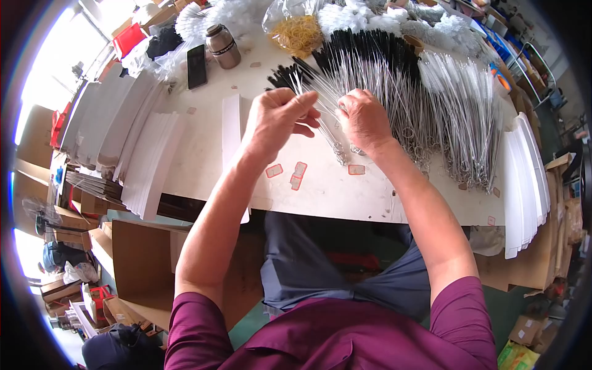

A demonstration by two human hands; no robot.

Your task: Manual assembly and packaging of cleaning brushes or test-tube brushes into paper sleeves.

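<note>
My left hand (282,118) is closed around a small bunch of thin wire brushes (330,139), their black bristled ends pointing away and their looped wire ends toward me. Close by on the right, the fingertips of my right hand (367,122) are pinched together at the wires; exactly what they grip is partly hidden. Beyond both hands lies a large heap of black-bristled wire brushes (370,58). Right of it are more wire brushes with pale bristles (459,105), loops toward me. Small red-edged paper labels (356,169) lie on the table (327,200) below my hands.
Stacks of long white card strips (151,160) stand at the left, others (521,185) at the right edge. Farther back are a phone (197,66), a metal flask (223,47) and a bag of yellow rubber bands (297,34). An open cardboard box (142,262) sits below the table.
</note>
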